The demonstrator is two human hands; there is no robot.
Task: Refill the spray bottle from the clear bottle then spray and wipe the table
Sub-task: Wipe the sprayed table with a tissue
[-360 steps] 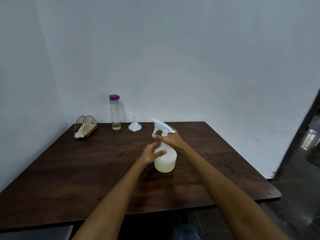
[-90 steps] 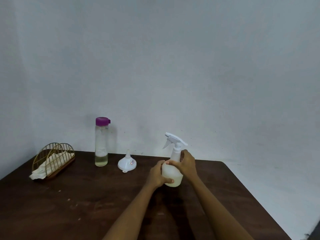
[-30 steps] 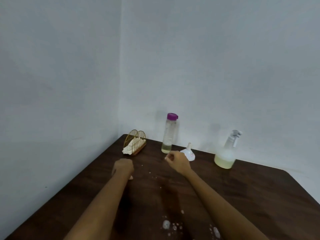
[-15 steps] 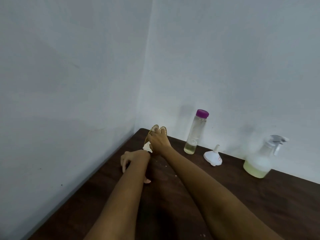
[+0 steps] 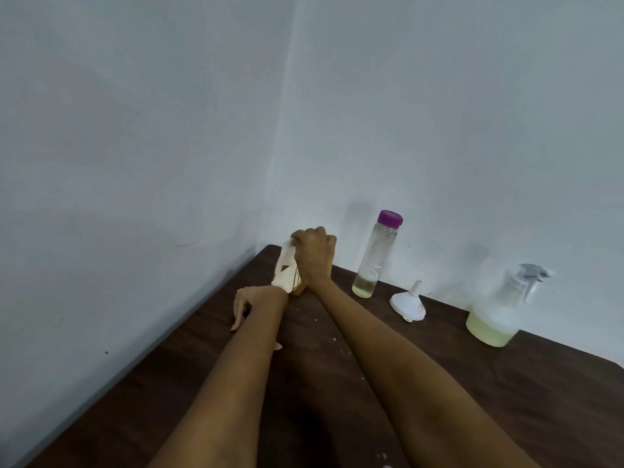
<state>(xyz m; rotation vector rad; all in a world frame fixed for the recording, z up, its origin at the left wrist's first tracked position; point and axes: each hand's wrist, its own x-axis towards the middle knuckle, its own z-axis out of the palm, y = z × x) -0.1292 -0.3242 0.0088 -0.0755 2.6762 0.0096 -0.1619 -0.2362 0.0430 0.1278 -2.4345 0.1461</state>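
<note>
My right hand point(image 5: 314, 255) is closed on a white cloth point(image 5: 284, 271) and lifts it out of the gold wire holder point(image 5: 298, 286) at the table's far left corner. Most of the holder is hidden behind my wrist. My left hand point(image 5: 251, 304) rests flat on the dark wooden table point(image 5: 506, 400) beside the holder, fingers spread. The clear bottle point(image 5: 375, 256) with a purple cap stands by the wall, a little yellowish liquid at its bottom. The white spray bottle point(image 5: 499, 309), partly filled with pale liquid, stands at the right by the wall.
A white funnel point(image 5: 408, 303) lies upside down between the two bottles. Small white droplets point(image 5: 334, 339) speckle the tabletop near my arms. Grey walls point(image 5: 135, 163) close the table in on the left and at the back.
The spray bottle was set down by the wall. My right hand reached the holder, closed on the white cloth and has raised it. My left hand settled on the table.
</note>
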